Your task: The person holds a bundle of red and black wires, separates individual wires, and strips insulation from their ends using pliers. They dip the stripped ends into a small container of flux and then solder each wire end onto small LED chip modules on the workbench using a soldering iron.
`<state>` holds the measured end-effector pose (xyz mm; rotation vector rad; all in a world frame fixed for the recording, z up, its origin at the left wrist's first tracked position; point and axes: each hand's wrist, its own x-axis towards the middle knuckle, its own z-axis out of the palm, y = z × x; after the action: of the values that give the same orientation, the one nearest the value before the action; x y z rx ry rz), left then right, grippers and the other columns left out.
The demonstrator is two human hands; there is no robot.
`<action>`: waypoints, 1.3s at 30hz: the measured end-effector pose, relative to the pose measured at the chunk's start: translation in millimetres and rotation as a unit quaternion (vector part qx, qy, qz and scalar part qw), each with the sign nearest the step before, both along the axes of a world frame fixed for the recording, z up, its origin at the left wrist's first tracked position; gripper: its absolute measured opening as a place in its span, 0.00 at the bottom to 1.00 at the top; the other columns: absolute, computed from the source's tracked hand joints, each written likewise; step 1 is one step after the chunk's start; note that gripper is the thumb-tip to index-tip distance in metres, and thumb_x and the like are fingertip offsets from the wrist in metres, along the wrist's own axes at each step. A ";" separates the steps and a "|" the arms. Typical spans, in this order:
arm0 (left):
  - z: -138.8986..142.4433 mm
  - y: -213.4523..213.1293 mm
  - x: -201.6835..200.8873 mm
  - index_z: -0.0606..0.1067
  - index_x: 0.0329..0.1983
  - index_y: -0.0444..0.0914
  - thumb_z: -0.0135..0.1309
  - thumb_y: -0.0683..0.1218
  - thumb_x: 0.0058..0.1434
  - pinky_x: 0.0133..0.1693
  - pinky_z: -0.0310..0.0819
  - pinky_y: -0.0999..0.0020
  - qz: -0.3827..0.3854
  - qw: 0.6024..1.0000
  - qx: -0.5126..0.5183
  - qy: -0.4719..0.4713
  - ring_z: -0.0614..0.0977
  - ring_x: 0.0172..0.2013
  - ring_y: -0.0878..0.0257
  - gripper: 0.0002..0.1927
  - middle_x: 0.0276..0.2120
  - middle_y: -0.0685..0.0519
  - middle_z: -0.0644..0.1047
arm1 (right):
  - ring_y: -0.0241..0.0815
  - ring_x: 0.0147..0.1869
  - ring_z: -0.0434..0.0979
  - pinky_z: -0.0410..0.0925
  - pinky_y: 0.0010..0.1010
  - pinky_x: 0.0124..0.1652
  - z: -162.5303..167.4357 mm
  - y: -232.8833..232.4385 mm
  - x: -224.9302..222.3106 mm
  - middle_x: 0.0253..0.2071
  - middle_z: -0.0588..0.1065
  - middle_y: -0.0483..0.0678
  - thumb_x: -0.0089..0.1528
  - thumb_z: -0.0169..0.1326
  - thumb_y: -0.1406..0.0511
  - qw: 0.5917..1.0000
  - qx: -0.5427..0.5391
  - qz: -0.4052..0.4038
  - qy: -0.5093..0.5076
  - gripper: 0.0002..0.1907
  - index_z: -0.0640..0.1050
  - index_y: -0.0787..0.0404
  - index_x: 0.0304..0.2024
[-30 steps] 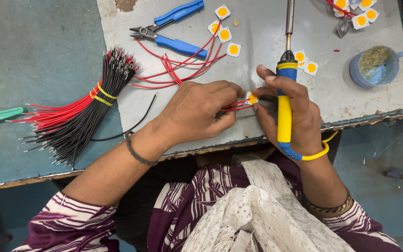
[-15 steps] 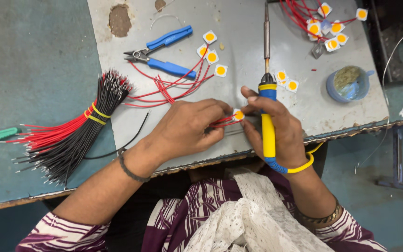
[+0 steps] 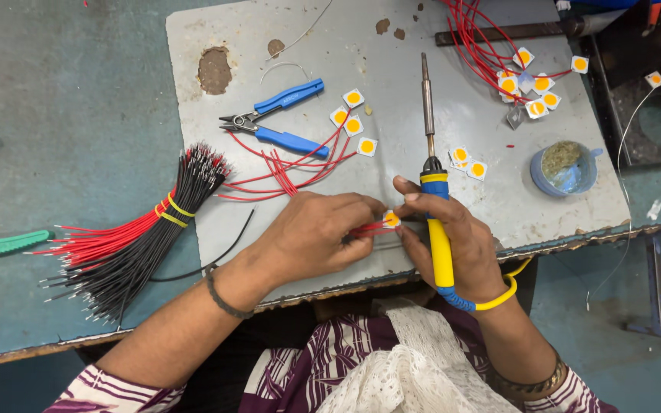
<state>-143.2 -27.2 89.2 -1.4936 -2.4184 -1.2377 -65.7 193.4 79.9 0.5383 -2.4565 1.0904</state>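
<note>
**Small LED chip pinched between my hands at the near edge of the plate**

My left hand (image 3: 311, 237) lies on the grey metal plate (image 3: 392, 46), fingers drawn together on the red leads of a small square LED chip (image 3: 392, 219). My right hand (image 3: 453, 241) meets it from the right: thumb and fingertips close on the chip, while the palm stays wrapped round the yellow and blue soldering iron (image 3: 436, 229), whose tip points away from me. The chip sits between both hands, just inside the plate's near edge, which is ragged and runs right under my wrists.

To the left, off the plate on the green desk (image 3: 55, 99), lies a bundle of red and black wires (image 3: 139, 229) tied with yellow bands, its stripped ends fanned towards the desk's near edge. A loose black wire (image 3: 216, 256) curls from there to my left wrist.

Just beyond my hands, loose red wired chips (image 3: 300, 164) spread across the plate, with blue-handled cutters (image 3: 277, 122) beyond them. Two bare chips (image 3: 468, 162) lie right of the iron's shaft. Further right stands a blue flux pot (image 3: 564, 170), near the plate's right edge.

At the far right, another cluster of red-wired chips (image 3: 525, 80). The middle far part of the plate is open room.
</note>
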 end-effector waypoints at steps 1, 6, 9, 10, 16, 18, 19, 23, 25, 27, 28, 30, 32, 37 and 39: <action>-0.2 -0.2 -0.6 0.77 0.41 0.37 0.61 0.43 0.54 0.31 0.77 0.62 -0.004 1.000 -0.002 -0.007 0.84 0.32 0.55 0.12 0.40 0.53 0.82 | 0.43 0.53 0.85 0.77 0.30 0.50 0.3 0.3 0.0 0.62 0.76 0.55 0.58 0.62 0.77 1.000 0.004 0.000 0.001 0.29 0.65 0.60 0.57; -1.8 0.7 -0.7 0.76 0.41 0.36 0.60 0.43 0.54 0.31 0.76 0.60 -0.017 1.000 -0.003 -0.002 0.83 0.32 0.53 0.12 0.41 0.52 0.81 | 0.44 0.53 0.84 0.76 0.30 0.50 1.8 0.0 1.4 0.61 0.76 0.55 0.57 0.63 0.77 1.000 0.010 0.000 -0.002 0.30 0.65 0.60 0.57; -2.3 -0.2 1.2 0.76 0.39 0.36 0.59 0.42 0.54 0.31 0.76 0.60 -0.011 1.000 0.002 -0.014 0.83 0.32 0.53 0.10 0.41 0.51 0.81 | 0.44 0.53 0.84 0.76 0.30 0.50 2.9 -1.4 1.2 0.61 0.76 0.55 0.58 0.63 0.76 1.000 0.011 -0.001 -0.001 0.30 0.65 0.59 0.57; -2.5 -0.6 1.8 0.75 0.38 0.35 0.59 0.41 0.55 0.31 0.77 0.61 -0.008 1.000 0.007 -0.020 0.83 0.32 0.53 0.09 0.41 0.51 0.81 | 0.43 0.53 0.84 0.76 0.30 0.50 3.4 -1.6 1.1 0.61 0.76 0.55 0.58 0.63 0.76 1.000 0.011 -0.003 -0.001 0.30 0.65 0.59 0.57; -3.1 -0.5 -1.5 0.75 0.40 0.36 0.59 0.42 0.56 0.33 0.77 0.61 -0.031 0.999 0.006 -0.006 0.84 0.34 0.54 0.10 0.44 0.52 0.81 | 0.44 0.53 0.84 0.76 0.30 0.50 4.3 -1.2 0.1 0.62 0.75 0.57 0.57 0.62 0.77 1.000 0.005 0.005 -0.002 0.30 0.64 0.60 0.57; -3.1 0.5 -1.3 0.76 0.42 0.36 0.59 0.44 0.54 0.31 0.76 0.60 -0.023 1.000 -0.014 0.006 0.84 0.34 0.53 0.13 0.44 0.52 0.81 | 0.44 0.52 0.84 0.76 0.30 0.50 2.4 -0.3 1.3 0.62 0.75 0.58 0.59 0.61 0.77 1.000 -0.011 0.005 -0.007 0.29 0.65 0.61 0.58; -3.0 1.1 -1.0 0.76 0.44 0.36 0.60 0.44 0.53 0.30 0.76 0.60 -0.019 0.999 -0.025 0.012 0.84 0.34 0.53 0.15 0.43 0.52 0.82 | 0.43 0.52 0.85 0.76 0.29 0.50 1.0 0.5 2.4 0.62 0.75 0.58 0.60 0.60 0.77 1.000 -0.027 0.005 -0.012 0.28 0.65 0.62 0.58; -2.1 2.6 -0.9 0.77 0.48 0.37 0.59 0.46 0.54 0.31 0.76 0.58 -0.013 0.998 -0.066 0.010 0.83 0.33 0.52 0.17 0.41 0.52 0.81 | 0.44 0.50 0.86 0.78 0.30 0.50 -8.2 9.0 11.7 0.59 0.78 0.60 0.71 0.52 0.76 0.993 -0.120 -0.014 0.002 0.17 0.67 0.65 0.62; -1.5 2.7 -0.8 0.77 0.48 0.37 0.59 0.46 0.55 0.31 0.76 0.57 -0.014 0.997 -0.074 0.008 0.83 0.33 0.52 0.18 0.41 0.52 0.81 | 0.45 0.47 0.86 0.79 0.30 0.47 -11.3 21.3 24.4 0.53 0.79 0.62 0.74 0.51 0.72 0.986 -0.159 -0.040 0.012 0.15 0.68 0.66 0.63; -1.1 4.0 -0.1 0.77 0.48 0.37 0.58 0.46 0.55 0.31 0.75 0.57 -0.011 0.996 -0.083 0.011 0.83 0.32 0.51 0.17 0.41 0.52 0.81 | 0.45 0.43 0.86 0.79 0.29 0.41 -15.2 38.6 35.5 0.44 0.80 0.61 0.75 0.51 0.66 0.979 -0.190 -0.067 0.038 0.18 0.69 0.67 0.65; -1.0 4.6 0.0 0.77 0.48 0.37 0.58 0.46 0.56 0.31 0.75 0.56 -0.010 0.996 -0.088 0.013 0.82 0.31 0.51 0.17 0.41 0.51 0.81 | 0.45 0.40 0.86 0.79 0.28 0.36 -17.8 48.2 39.7 0.40 0.80 0.59 0.75 0.52 0.62 0.974 -0.202 -0.081 0.058 0.22 0.69 0.67 0.67; -1.0 5.6 0.2 0.77 0.48 0.37 0.58 0.47 0.56 0.30 0.74 0.55 -0.009 0.995 -0.097 0.016 0.82 0.31 0.50 0.17 0.40 0.51 0.80 | 0.43 0.36 0.82 0.77 0.25 0.35 -20.6 68.4 50.5 0.38 0.77 0.58 0.74 0.54 0.56 0.969 -0.187 -0.131 0.099 0.26 0.70 0.70 0.63; -1.3 6.6 0.3 0.77 0.47 0.36 0.58 0.47 0.55 0.29 0.73 0.55 -0.008 0.995 -0.102 0.020 0.82 0.30 0.50 0.17 0.39 0.51 0.80 | 0.43 0.35 0.79 0.75 0.24 0.36 -24.6 83.6 57.8 0.41 0.73 0.59 0.75 0.55 0.52 0.956 -0.192 -0.165 0.148 0.28 0.70 0.72 0.61; -1.7 8.5 0.0 0.77 0.44 0.35 0.57 0.45 0.54 0.28 0.73 0.56 -0.004 0.996 -0.080 0.028 0.81 0.28 0.51 0.15 0.41 0.53 0.80 | 0.43 0.31 0.75 0.73 0.27 0.34 -20.2 108.3 67.8 0.39 0.73 0.61 0.76 0.56 0.58 0.914 -0.331 -0.148 0.181 0.20 0.71 0.72 0.48; -1.5 9.3 0.2 0.77 0.43 0.35 0.57 0.45 0.54 0.27 0.73 0.56 -0.001 0.997 -0.076 0.028 0.81 0.28 0.51 0.14 0.41 0.53 0.79 | 0.42 0.28 0.73 0.71 0.28 0.32 -16.7 109.0 69.1 0.34 0.73 0.59 0.71 0.55 0.63 0.914 -0.363 -0.117 0.141 0.16 0.71 0.73 0.43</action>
<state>-143.0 -17.9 87.7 -1.5449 -2.5261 -1.0166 3.4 302.4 63.3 0.1397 -1.6418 1.5642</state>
